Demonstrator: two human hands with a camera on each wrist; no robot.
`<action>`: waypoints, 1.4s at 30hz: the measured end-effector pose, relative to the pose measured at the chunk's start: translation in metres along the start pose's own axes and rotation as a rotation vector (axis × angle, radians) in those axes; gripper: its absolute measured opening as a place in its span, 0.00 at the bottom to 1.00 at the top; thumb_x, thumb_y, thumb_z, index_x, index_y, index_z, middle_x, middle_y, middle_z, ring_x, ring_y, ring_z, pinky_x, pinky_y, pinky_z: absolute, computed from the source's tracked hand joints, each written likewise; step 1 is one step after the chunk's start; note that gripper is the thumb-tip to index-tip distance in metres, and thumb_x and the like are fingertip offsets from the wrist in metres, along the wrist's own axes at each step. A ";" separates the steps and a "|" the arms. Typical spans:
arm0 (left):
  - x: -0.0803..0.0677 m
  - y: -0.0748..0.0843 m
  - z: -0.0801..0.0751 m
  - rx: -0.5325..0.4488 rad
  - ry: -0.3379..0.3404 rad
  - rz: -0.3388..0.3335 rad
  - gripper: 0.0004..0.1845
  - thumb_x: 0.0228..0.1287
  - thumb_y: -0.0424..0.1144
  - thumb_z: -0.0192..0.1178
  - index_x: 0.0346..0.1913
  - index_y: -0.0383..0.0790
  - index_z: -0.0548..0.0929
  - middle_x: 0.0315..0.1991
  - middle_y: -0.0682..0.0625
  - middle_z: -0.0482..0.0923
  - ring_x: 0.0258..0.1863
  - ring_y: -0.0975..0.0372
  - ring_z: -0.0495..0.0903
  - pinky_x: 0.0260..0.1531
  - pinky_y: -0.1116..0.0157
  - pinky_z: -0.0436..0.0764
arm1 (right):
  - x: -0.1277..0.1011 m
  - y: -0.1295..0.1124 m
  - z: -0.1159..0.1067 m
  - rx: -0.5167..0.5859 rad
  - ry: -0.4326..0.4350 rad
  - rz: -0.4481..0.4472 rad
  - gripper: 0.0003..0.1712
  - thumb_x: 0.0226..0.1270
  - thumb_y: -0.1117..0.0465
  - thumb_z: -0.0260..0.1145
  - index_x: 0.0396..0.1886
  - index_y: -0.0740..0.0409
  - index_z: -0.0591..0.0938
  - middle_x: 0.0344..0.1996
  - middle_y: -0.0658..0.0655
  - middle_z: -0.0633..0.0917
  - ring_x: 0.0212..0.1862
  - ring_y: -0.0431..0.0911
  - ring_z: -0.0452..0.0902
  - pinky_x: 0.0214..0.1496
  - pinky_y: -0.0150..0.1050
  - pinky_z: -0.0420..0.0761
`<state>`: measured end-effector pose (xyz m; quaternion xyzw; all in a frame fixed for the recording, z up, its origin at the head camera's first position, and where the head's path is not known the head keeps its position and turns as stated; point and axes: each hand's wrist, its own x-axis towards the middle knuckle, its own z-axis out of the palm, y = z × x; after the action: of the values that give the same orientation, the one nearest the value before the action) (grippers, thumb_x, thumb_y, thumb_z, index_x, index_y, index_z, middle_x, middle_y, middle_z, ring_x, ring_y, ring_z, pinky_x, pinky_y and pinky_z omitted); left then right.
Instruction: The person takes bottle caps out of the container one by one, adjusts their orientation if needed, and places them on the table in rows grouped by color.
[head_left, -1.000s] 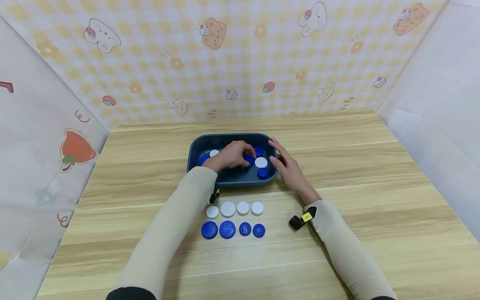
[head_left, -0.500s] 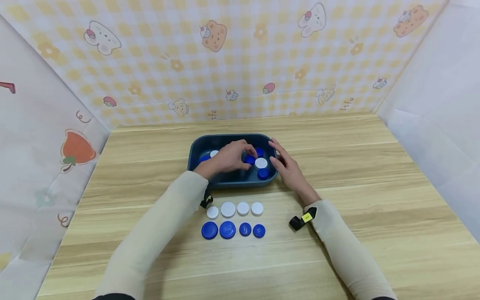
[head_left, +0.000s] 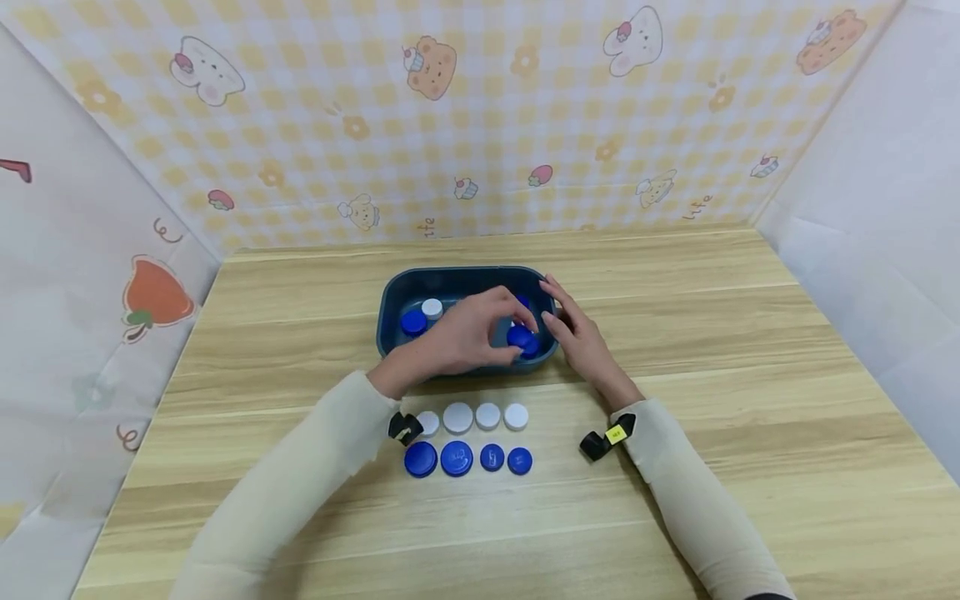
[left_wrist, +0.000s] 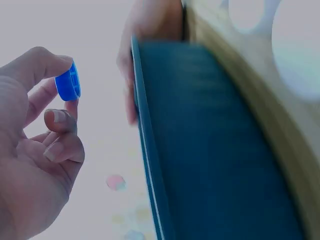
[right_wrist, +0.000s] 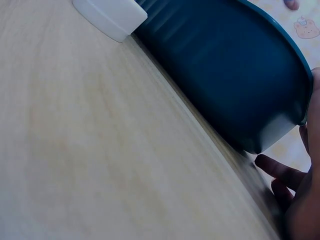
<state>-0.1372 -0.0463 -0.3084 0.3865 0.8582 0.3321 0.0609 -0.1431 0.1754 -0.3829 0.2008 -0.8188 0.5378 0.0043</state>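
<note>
My left hand is over the dark blue basin. Between its thumb and fingertips it pinches a blue bottle cap, raised above the rim in the left wrist view. My right hand rests against the basin's right end, fingers spread along the rim; the right wrist view shows its fingers beside the outer wall. Inside the basin, a white cap and a blue cap lie at the left. More caps at the right end are partly hidden by my left hand and the held cap.
In front of the basin lie two rows of caps on the wooden table: several white ones behind several blue ones. A patterned cloth stands behind the table, with white sheets at both sides.
My left hand has taken hold of a blue cap in the basin, lifted it and moved slightly right and nearer to me. The right hand stays at the basin's end.
</note>
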 end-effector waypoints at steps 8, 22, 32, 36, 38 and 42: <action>-0.013 0.026 0.025 0.016 -0.129 0.119 0.17 0.59 0.39 0.67 0.51 0.48 0.81 0.47 0.54 0.72 0.32 0.63 0.72 0.30 0.70 0.72 | 0.000 -0.002 -0.001 -0.015 0.014 -0.028 0.27 0.75 0.65 0.51 0.72 0.60 0.62 0.73 0.56 0.57 0.42 0.50 0.72 0.37 0.34 0.70; -0.018 0.038 0.065 0.220 -0.391 0.109 0.15 0.60 0.46 0.65 0.50 0.55 0.80 0.47 0.54 0.73 0.32 0.67 0.73 0.28 0.73 0.72 | 0.003 -0.002 0.000 0.000 0.008 -0.012 0.27 0.75 0.63 0.51 0.72 0.59 0.62 0.73 0.55 0.56 0.46 0.54 0.71 0.43 0.37 0.71; -0.020 0.046 0.087 0.349 -0.469 0.151 0.13 0.59 0.44 0.66 0.47 0.56 0.80 0.44 0.56 0.72 0.31 0.66 0.72 0.29 0.71 0.70 | 0.002 -0.002 0.000 -0.004 0.016 -0.033 0.27 0.75 0.64 0.51 0.71 0.61 0.62 0.73 0.58 0.57 0.41 0.52 0.68 0.39 0.34 0.68; -0.021 0.049 0.091 0.368 -0.494 0.165 0.11 0.58 0.42 0.66 0.43 0.56 0.80 0.42 0.57 0.71 0.28 0.67 0.71 0.26 0.71 0.68 | 0.001 -0.001 0.000 -0.003 0.021 -0.023 0.27 0.75 0.63 0.51 0.71 0.60 0.63 0.73 0.57 0.57 0.42 0.51 0.68 0.40 0.34 0.68; -0.022 0.050 0.093 0.376 -0.502 0.166 0.10 0.58 0.41 0.66 0.42 0.56 0.80 0.41 0.57 0.71 0.27 0.67 0.70 0.25 0.71 0.67 | 0.001 -0.002 0.000 0.001 0.019 -0.020 0.27 0.75 0.63 0.51 0.71 0.60 0.63 0.73 0.57 0.57 0.42 0.51 0.68 0.40 0.34 0.68; -0.023 0.050 0.096 0.396 -0.503 0.173 0.09 0.58 0.42 0.66 0.42 0.57 0.81 0.41 0.57 0.72 0.27 0.67 0.70 0.25 0.71 0.67 | 0.001 -0.002 0.000 0.003 0.010 -0.021 0.27 0.75 0.63 0.51 0.71 0.61 0.63 0.73 0.58 0.57 0.44 0.52 0.69 0.41 0.34 0.69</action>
<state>-0.0560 0.0119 -0.3554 0.5324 0.8281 0.0569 0.1663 -0.1434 0.1740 -0.3806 0.2065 -0.8158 0.5401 0.0137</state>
